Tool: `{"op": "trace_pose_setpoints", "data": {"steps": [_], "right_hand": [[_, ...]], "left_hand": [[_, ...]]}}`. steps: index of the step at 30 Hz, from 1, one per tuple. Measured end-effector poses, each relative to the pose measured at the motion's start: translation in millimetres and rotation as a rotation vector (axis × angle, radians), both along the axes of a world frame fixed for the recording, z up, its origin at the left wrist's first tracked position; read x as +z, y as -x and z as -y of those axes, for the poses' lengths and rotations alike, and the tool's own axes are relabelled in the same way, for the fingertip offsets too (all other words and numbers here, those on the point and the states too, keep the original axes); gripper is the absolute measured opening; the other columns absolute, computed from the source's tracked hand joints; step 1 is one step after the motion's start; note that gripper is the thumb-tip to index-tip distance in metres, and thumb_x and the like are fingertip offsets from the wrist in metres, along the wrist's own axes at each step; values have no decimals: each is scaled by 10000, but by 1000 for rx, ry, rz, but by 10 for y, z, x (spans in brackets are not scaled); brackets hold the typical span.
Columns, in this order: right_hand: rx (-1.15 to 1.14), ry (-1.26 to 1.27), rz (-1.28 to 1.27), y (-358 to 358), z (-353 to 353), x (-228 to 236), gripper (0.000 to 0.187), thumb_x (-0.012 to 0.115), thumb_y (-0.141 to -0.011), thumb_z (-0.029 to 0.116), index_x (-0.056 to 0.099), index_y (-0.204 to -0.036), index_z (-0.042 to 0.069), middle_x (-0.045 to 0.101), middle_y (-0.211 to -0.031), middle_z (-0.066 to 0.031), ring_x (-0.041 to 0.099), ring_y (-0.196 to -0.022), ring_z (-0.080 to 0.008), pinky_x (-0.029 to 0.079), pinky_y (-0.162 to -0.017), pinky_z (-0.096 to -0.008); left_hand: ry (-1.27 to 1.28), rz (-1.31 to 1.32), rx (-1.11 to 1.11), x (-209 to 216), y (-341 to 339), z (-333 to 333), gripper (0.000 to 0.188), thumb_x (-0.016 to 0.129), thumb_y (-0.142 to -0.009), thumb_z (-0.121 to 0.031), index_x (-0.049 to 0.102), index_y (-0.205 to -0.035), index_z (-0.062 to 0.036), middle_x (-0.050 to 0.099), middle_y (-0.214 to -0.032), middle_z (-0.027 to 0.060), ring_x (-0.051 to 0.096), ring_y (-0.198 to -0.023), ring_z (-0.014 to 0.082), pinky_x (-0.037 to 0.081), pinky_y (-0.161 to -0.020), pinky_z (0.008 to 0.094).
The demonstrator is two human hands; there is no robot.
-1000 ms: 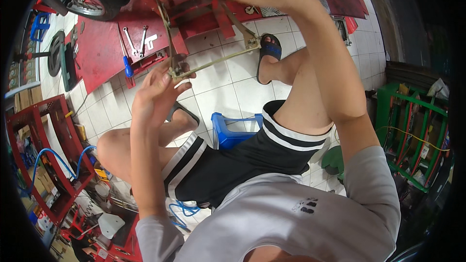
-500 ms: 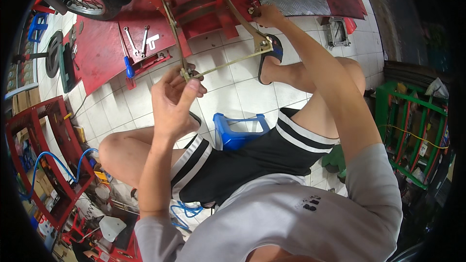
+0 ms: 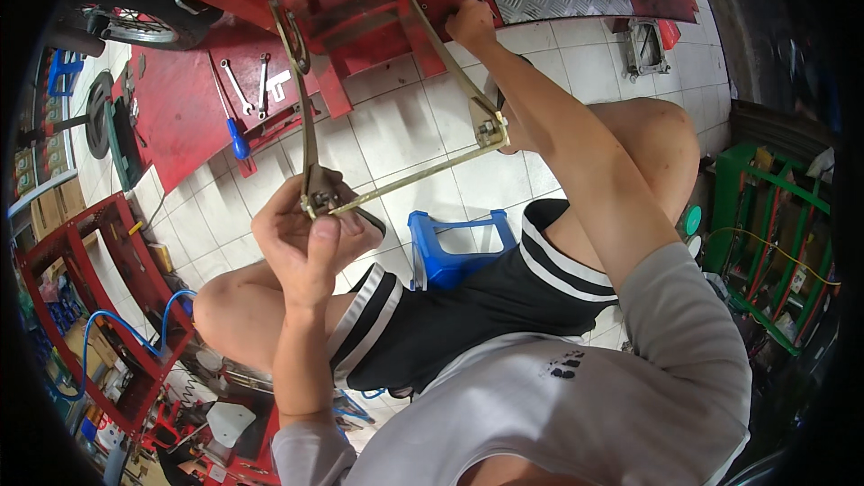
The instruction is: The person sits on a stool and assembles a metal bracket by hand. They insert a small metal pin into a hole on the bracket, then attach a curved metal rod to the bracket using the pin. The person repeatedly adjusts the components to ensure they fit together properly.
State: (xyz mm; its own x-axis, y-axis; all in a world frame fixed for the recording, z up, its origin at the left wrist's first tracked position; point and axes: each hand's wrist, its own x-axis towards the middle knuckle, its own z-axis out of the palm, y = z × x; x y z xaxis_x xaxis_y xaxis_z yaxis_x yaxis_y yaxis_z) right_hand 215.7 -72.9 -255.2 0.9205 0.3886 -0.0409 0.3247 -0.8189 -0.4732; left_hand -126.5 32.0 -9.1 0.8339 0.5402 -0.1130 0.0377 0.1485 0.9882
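We are working, seated on a small blue plastic stool (image 3: 461,243) on the white tiled floor (image 3: 405,139), on a brass-coloured metal linkage of flat bars (image 3: 409,180) that hangs off the underside of a red-painted steel machine frame (image 3: 360,0). Our left hand (image 3: 310,234) is clenching around the lower joint of the linkage, where a long upright bar (image 3: 309,139) and the cross bar are meeting; the joint is sitting between thumb and curled fingers (image 3: 346,227), touching both, and partly hidden by them. Our right hand (image 3: 470,22) is reaching up to the frame at the top end of the second diagonal bar (image 3: 441,54); its fingers are curling shut there, but we cannot tell what they are gripping, since the contact point is too small to resolve. The pivot bolt (image 3: 490,132) joining the diagonal and cross bars is hanging free beside our right forearm, apart from both hands. In our judgement, the step is being done well when we are holding the lower joint steady with the left hand, keeping the bars in one plane so the pivots are not binding, and keeping fingertips clear of the scissoring bars. Two chrome open-ended spanners (image 3: 247,81) and a blue-handled screwdriver (image 3: 237,138) are lying on the red steel tray (image 3: 180,126), well apart from both hands.
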Motion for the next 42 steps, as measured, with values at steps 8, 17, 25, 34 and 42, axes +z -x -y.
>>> {"op": "trace_pose_setpoints", "data": {"steps": [8, 17, 25, 34, 42], "right_hand": [[249, -134, 246, 38, 28, -97, 204, 682, -727, 110, 709, -925, 70, 682, -877, -185, 653, -879, -372, 531, -820, -448], [224, -1, 153, 16, -22, -103, 180, 623, -775, 132, 708, -927, 88, 678, -938, -183, 659, -907, -369, 538, -813, -464], [277, -149, 242, 16, -64, -56, 199, 646, -748, 137, 720, -931, 109, 683, -902, -189, 655, -892, -362, 536, -824, -434], [186, -279, 34, -2, 25, -50, 225, 637, -711, 143, 732, -911, 104, 704, -893, -165, 665, -887, -356, 520, -847, -415], [159, -256, 184, 6, 202, -146, 254, 708, -723, 233, 731, -933, 92, 697, -828, -179, 674, -799, -363, 540, -760, -422]], "left_hand": [[48, -58, 6, 75, -36, -100, 644, 677, -849, -429, 548, -1070, 161, 620, -820, 135, 591, -621, 151, 488, -595, 266], [78, -131, -68, 128, -13, -142, 537, 655, -872, -433, 578, -913, 97, 583, -692, 90, 551, -552, 124, 449, -520, 247], [3, -171, -110, 101, -10, -187, 620, 577, -886, -546, 596, -931, 72, 591, -722, 70, 551, -613, 113, 415, -533, 241], [254, -288, -10, 51, -19, -195, 703, 203, -1016, -536, 614, -987, 33, 627, -744, 90, 581, -638, 167, 414, -623, 288], [179, -328, 49, 66, -98, -160, 634, 231, -1043, -456, 629, -935, 26, 625, -738, 87, 579, -644, 167, 425, -606, 289]]}}
